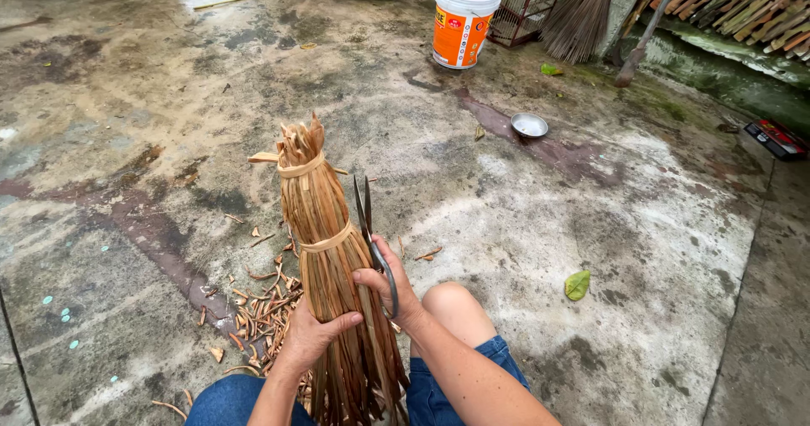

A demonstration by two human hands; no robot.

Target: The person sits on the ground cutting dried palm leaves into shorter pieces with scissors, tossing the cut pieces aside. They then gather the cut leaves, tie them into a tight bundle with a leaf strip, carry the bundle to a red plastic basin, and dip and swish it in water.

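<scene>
A bundle of dry brown leaf strips point(325, 249), tied with two bands, stands upright between my knees. Its cut top points away from me. My left hand point(310, 335) grips the bundle low on its near side. My right hand point(390, 289) holds black metal scissors point(368, 223) with the blades pointing up, almost closed, right beside the bundle's right edge near the lower band. Brown trimmings point(257, 312) lie scattered on the concrete to the left of the bundle.
An orange and white bucket point(462, 21) stands at the back. A small metal bowl point(529, 125) sits on the wet concrete. Brooms point(582, 17) and a wire cage point(525, 0) lean at the back right. A green leaf point(577, 285) lies right of my knee.
</scene>
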